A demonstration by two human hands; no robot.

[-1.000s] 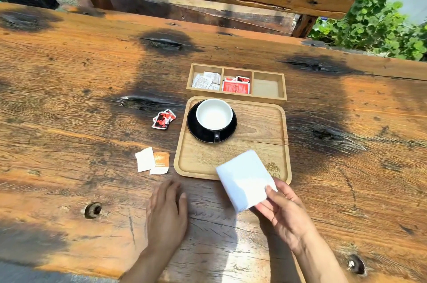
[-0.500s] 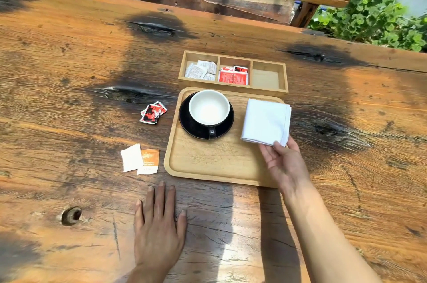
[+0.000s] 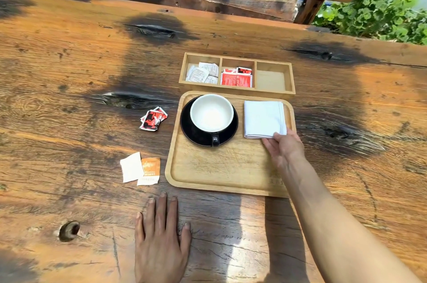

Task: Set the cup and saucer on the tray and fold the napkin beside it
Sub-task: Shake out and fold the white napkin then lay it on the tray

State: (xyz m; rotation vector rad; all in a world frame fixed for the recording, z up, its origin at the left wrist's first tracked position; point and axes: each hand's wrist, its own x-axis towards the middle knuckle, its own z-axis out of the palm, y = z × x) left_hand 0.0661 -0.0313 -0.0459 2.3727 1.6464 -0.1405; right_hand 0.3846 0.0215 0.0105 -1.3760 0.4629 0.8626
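A white cup (image 3: 211, 112) sits on a black saucer (image 3: 196, 137) at the far left of the wooden tray (image 3: 208, 171). To the cup's right, a folded white napkin (image 3: 263, 118) lies flat on the tray. My right hand (image 3: 283, 147) holds the napkin's near right corner, fingertips tucked under it and thumb at its near edge. Flat on the table in front of the tray rests my left hand (image 3: 160, 236), fingers straight and holding nothing.
A wooden box with three compartments (image 3: 272, 92) stands just behind the tray, holding white packets (image 3: 203, 73) and red packets (image 3: 236, 78). Loose red packets (image 3: 153, 119) and torn white and orange packets (image 3: 141, 168) lie left of the tray. A bench backrest and plants lie beyond the table.
My right hand carried the folded napkin from the tray's near edge to its far right and laid it flat beside the cup. My left hand stayed flat on the table.
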